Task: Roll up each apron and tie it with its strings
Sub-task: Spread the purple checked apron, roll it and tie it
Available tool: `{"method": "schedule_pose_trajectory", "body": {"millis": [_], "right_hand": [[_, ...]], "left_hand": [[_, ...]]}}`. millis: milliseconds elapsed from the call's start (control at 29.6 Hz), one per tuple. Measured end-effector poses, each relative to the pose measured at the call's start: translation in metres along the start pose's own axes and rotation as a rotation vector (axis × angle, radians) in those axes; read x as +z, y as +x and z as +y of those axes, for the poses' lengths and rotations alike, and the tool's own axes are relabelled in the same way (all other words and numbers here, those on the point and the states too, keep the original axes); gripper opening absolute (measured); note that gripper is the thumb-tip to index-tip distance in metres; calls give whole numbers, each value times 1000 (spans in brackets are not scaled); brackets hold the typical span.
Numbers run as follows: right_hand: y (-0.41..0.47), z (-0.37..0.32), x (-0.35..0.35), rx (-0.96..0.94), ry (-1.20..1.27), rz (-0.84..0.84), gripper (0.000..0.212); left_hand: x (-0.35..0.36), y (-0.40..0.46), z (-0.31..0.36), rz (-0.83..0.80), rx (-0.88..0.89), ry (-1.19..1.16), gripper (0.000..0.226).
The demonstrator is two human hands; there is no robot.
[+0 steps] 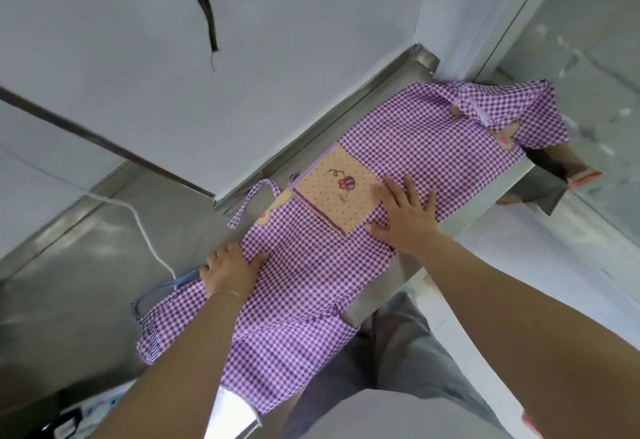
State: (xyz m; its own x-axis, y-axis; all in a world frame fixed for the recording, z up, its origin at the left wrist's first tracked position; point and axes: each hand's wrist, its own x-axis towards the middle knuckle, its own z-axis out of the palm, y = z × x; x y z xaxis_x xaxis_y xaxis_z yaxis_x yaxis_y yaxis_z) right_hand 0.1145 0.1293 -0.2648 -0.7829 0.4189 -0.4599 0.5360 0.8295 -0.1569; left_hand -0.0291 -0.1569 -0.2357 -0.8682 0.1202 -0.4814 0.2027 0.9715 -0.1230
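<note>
both bare forearms reach out; left hand (230,270) and right hand (407,215) press flat, fingers spread, gripping nothing, on the purple gingham cotton apron (346,265) spread along the narrow steel worktop (485,211). overhanging cloth may slide off; its loose tie string (254,201) could get rolled inside.

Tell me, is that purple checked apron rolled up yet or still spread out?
Spread out. The apron lies flat along the steel counter, pocket facing up, both hands pressing flat on it; no roll shows.
</note>
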Motion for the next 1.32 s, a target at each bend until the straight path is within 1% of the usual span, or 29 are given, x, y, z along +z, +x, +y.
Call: {"method": "schedule_pose_trajectory", "body": {"millis": [68, 135, 169, 237, 304, 372, 406, 439, 473, 507, 541, 574, 608, 642, 676, 710, 743, 777, 811, 879, 946, 980, 1014, 1081, 1149, 1217, 1250, 1284, 1318], "right_hand": [[-1, -3, 0, 5, 10, -20, 89], [-2, -1, 0, 5, 1, -40, 92], [-2, 1, 0, 1, 0, -49, 91], [-2, 0, 1, -11, 41, -54, 83], [0, 2, -2, -5, 126, -62, 69], [1, 5, -4, 1, 163, -75, 60], [1, 7, -4, -10, 150, -81, 59], [-1, 8, -1, -20, 136, -77, 60], [-3, 8, -1, -30, 137, -38, 62], [-7, 7, -1, -22, 168, 58, 63], [-14, 3, -2, 7, 235, 211, 62], [-23, -4, -1, 84, 340, 391, 58], [-35, -13, -5, 204, 497, 565, 54], [-45, -20, -1, 369, 710, 688, 51], [-54, -28, 3, 544, 941, 738, 48], [-62, -35, 10, 729, 1147, 694, 48], [-69, -44, 18, 899, 1282, 557, 53], [-77, -53, 26, 1004, 1358, 386, 58], [-85, -65, 33, 1017, 1468, 235, 59], [-102, -94, 45, 908, 1704, 20, 50], [-121, -119, 49, 767, 1742, -75, 35], [-128, -127, 51, 715, 1708, -73, 28], [-133, -134, 52, 667, 1658, -24, 23], [-139, -136, 54, 549, 1477, 77, 25], [-143, -136, 54, 443, 1318, 114, 22], [-140, -132, 54, 508, 1345, 139, 18], [-136, -128, 54, 615, 1419, 170, 22], [-131, -122, 51, 709, 1509, 218, 34], [-127, -116, 49, 754, 1626, 229, 50]], "left_hand": [[1, 0, -2, -14, 106, 22, 61], [-3, -2, -4, -3, 232, -126, 49], [-8, -3, -6, -15, 257, -217, 46], [-20, -3, -22, 12, 256, -253, 46], [-28, -1, -35, 109, 211, -177, 43], [-26, -1, -40, 261, 196, -114, 38], [-21, -4, -37, 332, 213, -115, 40], [-16, -11, -31, 375, 280, -133, 41], [-10, -21, -22, 395, 399, -132, 40], [-4, -31, -11, 390, 558, -89, 40], [5, -42, -2, 338, 703, -27, 44], [14, -52, 6, 251, 787, 29, 55], [20, -57, 12, 149, 798, 61, 66], [26, -58, 15, 63, 763, 57, 75], [33, -56, 17, 2, 717, 45, 80], [39, -54, 17, -30, 686, 36, 82], [42, -52, 18, -53, 668, 22, 80], [42, -51, 19, -83, 650, 0, 76], [41, -50, 20, -116, 630, -26, 71], [36, -47, 21, -171, 616, -48, 60], [28, -43, 22, -187, 642, -26, 54], [23, -41, 23, -181, 662, -19, 53], [18, -40, 24, -175, 682, -17, 53], [13, -38, 26, -174, 703, -9, 53], [12, -37, 27, -176, 690, 15, 54], [15, -37, 27, -180, 674, 64, 56], [17, -38, 26, -175, 676, 87, 58], [17, -39, 26, -170, 676, 103, 59], [19, -40, 26, -165, 676, 114, 61]]}}
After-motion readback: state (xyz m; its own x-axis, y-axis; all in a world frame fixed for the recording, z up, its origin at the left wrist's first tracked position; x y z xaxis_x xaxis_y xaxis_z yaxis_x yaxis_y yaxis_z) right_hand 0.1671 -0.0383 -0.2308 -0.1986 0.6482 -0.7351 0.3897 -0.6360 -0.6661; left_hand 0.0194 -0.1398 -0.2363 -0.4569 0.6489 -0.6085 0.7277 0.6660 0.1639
